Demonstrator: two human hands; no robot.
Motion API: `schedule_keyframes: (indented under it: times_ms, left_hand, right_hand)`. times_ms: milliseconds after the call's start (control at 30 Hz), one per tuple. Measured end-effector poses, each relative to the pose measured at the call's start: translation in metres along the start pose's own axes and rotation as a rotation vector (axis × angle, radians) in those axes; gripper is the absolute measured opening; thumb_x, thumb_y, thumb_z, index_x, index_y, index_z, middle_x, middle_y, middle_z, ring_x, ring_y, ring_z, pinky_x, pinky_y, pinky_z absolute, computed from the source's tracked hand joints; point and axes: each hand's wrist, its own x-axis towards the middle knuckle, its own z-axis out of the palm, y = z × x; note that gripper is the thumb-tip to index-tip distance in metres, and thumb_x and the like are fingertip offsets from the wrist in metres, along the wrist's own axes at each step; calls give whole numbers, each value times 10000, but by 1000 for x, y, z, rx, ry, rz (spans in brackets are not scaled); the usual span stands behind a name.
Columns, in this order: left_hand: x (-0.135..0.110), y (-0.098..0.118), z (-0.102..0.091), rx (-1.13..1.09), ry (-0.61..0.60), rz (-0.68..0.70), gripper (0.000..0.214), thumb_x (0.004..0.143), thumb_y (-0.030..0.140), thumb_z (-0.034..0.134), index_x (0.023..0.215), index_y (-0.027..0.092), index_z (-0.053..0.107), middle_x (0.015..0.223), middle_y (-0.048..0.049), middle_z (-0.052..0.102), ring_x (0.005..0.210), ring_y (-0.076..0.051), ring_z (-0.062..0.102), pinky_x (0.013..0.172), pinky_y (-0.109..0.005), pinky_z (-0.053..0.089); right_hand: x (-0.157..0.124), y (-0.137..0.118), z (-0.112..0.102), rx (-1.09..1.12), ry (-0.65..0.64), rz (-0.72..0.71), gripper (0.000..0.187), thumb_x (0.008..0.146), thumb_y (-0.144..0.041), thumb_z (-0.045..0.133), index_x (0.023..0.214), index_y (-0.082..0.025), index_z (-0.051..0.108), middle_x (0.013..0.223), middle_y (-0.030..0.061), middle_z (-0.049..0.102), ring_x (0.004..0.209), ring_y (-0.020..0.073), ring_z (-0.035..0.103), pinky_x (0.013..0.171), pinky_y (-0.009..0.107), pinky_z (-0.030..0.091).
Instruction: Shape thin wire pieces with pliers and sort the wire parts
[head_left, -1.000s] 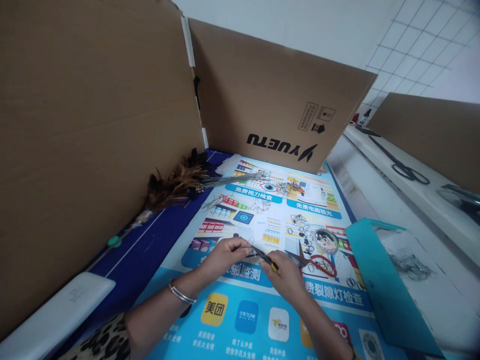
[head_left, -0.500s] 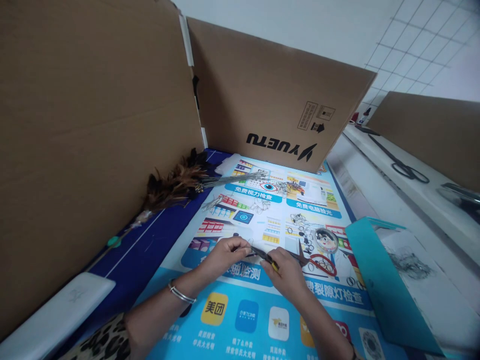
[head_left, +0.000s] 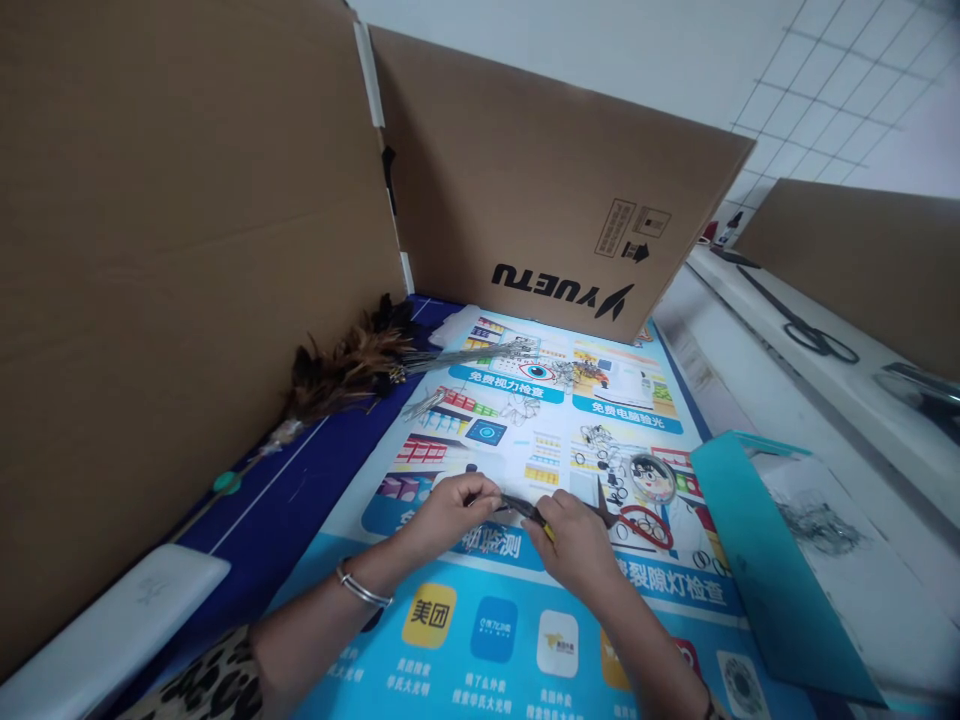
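My left hand (head_left: 448, 512) pinches a thin wire piece at its fingertips, too small to name. My right hand (head_left: 576, 545) is closed around small pliers (head_left: 527, 511) with a yellow-tipped handle, whose jaws point left at the wire. Both hands hover just above a printed blue poster (head_left: 495, 620) that covers the table. A silver bangle (head_left: 362, 588) circles my left wrist. Red-handled scissors (head_left: 634, 520) lie on the poster just right of my right hand.
A feather duster (head_left: 345, 372) lies at the left by tall cardboard walls (head_left: 187, 250). Loose wires (head_left: 480, 355) and small rings (head_left: 600, 450) are scattered further back. A teal box lid (head_left: 757, 560) with metal bits sits right. A white device (head_left: 105, 630) lies at bottom left.
My two hands have drawn slightly closer together, the right hand shifting left with the pliers. Otherwise the scene is the same.
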Motion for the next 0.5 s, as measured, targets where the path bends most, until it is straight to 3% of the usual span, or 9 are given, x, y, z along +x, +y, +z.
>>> schedule_keyframes:
  times_ms: [500]
  left_hand:
    - [1, 0, 0, 58, -10, 46, 149, 759, 213, 495, 687, 113, 578, 602, 30, 453, 558, -86, 388, 512, -186, 304]
  right_hand:
    - [0, -1, 0, -8, -59, 13, 248, 882, -411, 359, 861, -198, 485, 841, 50, 533, 762, 162, 498, 522, 227, 251]
